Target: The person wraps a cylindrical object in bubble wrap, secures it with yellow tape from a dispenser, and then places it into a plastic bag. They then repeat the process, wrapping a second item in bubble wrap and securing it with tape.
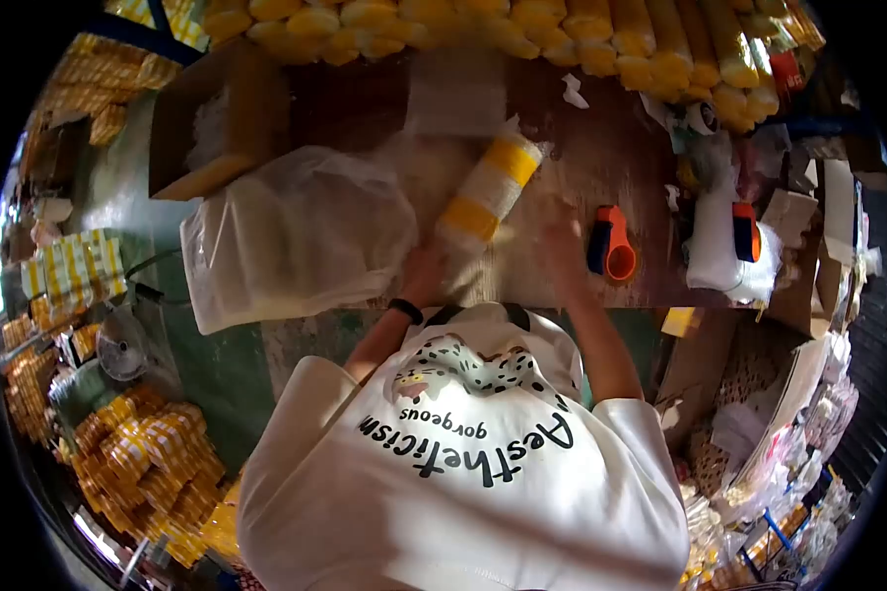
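A roll-shaped bundle (493, 192) with yellow and whitish bands, wrapped in clear plastic, lies slanted on the brown tabletop (355, 108). By its lower end is my left hand (424, 271), with a dark band on the wrist; its fingers are dim and partly hidden. My right hand (560, 234) is smeared by motion, to the right of the bundle and over the table. An orange and black tape dispenser (616, 251) lies right of that hand. Left of my left hand spreads a large translucent plastic bag (296, 236).
Yellow bundles (522, 30) are stacked along the table's back. An open cardboard box (217, 123) stands at the back left, and a pale sheet (456, 94) lies at the back middle. At the right are a second tape dispenser (747, 233) and white plastic wrap (715, 246).
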Motion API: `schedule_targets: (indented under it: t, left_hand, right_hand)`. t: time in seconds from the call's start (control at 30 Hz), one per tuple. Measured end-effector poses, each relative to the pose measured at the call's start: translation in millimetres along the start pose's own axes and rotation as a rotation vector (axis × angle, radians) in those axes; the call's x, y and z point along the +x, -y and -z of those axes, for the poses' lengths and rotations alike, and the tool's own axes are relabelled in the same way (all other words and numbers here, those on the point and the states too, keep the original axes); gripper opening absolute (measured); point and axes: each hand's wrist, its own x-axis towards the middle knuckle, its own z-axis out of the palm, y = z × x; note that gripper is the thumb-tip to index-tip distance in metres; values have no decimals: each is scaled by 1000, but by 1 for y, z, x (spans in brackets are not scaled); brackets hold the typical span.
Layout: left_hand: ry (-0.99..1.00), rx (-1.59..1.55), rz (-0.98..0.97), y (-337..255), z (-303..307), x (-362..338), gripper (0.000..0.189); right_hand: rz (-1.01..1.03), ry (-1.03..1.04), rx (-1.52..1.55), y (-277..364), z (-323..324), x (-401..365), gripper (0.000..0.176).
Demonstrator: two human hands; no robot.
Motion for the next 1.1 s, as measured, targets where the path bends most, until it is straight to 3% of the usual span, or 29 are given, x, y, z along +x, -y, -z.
schedule_targets:
  t: [0.03,0.07,0.13,0.2,0.23,0.3,0.33,0.4,0.43,0.47,0.5,0.53,0.57,0.6,0.7,0.73,0.83,0.87,0.97,1.03,1.07,1.1]
  left_hand:
    - [-45,-14,27,-5,2,-2,33]
    - [-92,-28,53,-11,6,-4,27]
    - [-145,-102,5,-14,15,-3,21]
    - [-157,-221,-140,-7,24,0,20]
    - [-115,-227,-85,-27,40,-9,21]
    - [-23,-233,21,-91,78,-35,23]
    - [7,-327,-39,-95,68,-34,22]
    - [76,-502,-178,-103,49,-22,20]
    - [102,-650,-109,-123,45,-19,20]
    - [131,-799,-39,-143,39,-16,20]
    - [162,-947,34,-162,39,-15,21]
    - [156,-931,-154,-181,48,-17,21]
    - [184,-986,-121,-201,57,-18,21]
    - [214,-1037,-87,-222,67,-17,22]
    - [284,-1115,-113,-249,85,-20,25]
    - [299,-1135,-143,-251,90,-21,26]
    - [420,-1036,-72,-239,90,-29,26]
    - [420,-1056,-146,-225,87,-32,24]
    - [204,-835,-122,-227,89,-48,22]
    - [157,-995,1,-219,90,-47,13]
    - [134,-1076,57,-216,90,-46,11]
    - [-94,-894,-86,-211,91,-48,18]
  right_hand:
    - [143,56,85,22,-6,7,56]
    - [259,-25,195,40,-28,15,56]
    - [213,299,298,81,3,2,56]
    - [169,209,412,94,3,-14,56]
    - [148,166,472,95,3,-20,56]
    - [-107,567,795,82,16,-27,57]
    - [-249,771,953,75,20,-34,57]
    - [-344,721,1382,55,-28,-50,54]
    - [-390,684,1598,48,-23,-58,53]
    - [-368,487,1726,40,-18,-67,41]
    - [-295,434,1865,31,-19,-69,38]
    - [-215,377,2003,21,-24,-69,35]
    - [-127,315,2141,11,-30,-70,32]
    - [-322,152,2214,8,-9,-74,26]
    - [-387,-73,1848,-28,25,-93,29]
    - [-414,-130,1639,-34,47,-99,39]
    - [-100,-534,1293,-55,70,-105,46]
    - [-48,-515,1317,-59,70,-99,47]
    - [115,-321,1332,-77,78,-71,49]
    - [195,-58,1252,-81,104,-53,46]
    - [173,-25,1193,-80,105,-42,43]
    - [151,3,1129,-74,105,-30,41]
